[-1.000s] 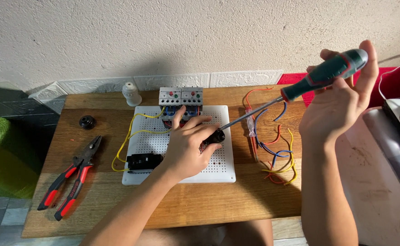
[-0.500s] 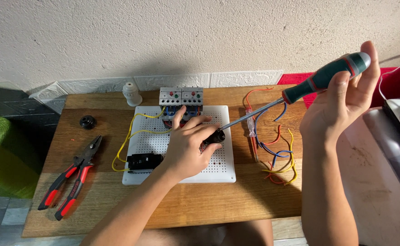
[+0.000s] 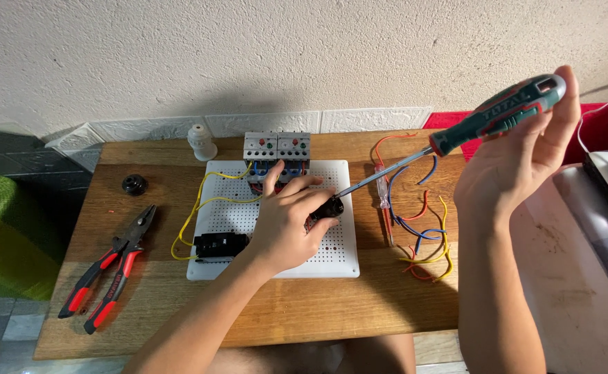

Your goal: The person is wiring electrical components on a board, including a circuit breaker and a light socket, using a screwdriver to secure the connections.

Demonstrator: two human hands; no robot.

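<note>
Left hand (image 3: 287, 225): centre of frame, clenched over a small black part (image 3: 326, 208) on the white board (image 3: 332, 260), pinning it down.
Right hand (image 3: 519, 163): upper right, raised off the table, wrapped round the handle of the screwdriver (image 3: 498, 114).
Screwdriver: green-and-red handle upper right; shaft slants down-left, tip at the black part.
Handling, screwdriver: stiff, light; rubbery handle looks grippy. Best held at the thick handle, not the bare shaft.
Handling, black part: small, rigid plastic by the look; likely to twist unless held at its sides.
Board: perforated, mid-table; grey switch blocks (image 3: 276, 147) at its top edge, black block (image 3: 219, 244) lower left, yellow wires (image 3: 200, 208) between.
Right of board: loose wires (image 3: 422, 235), tester pen (image 3: 384, 201).
Left of frame: pliers (image 3: 106, 266), black knob (image 3: 134, 184).
Top: white lamp holder (image 3: 201, 142).
</note>
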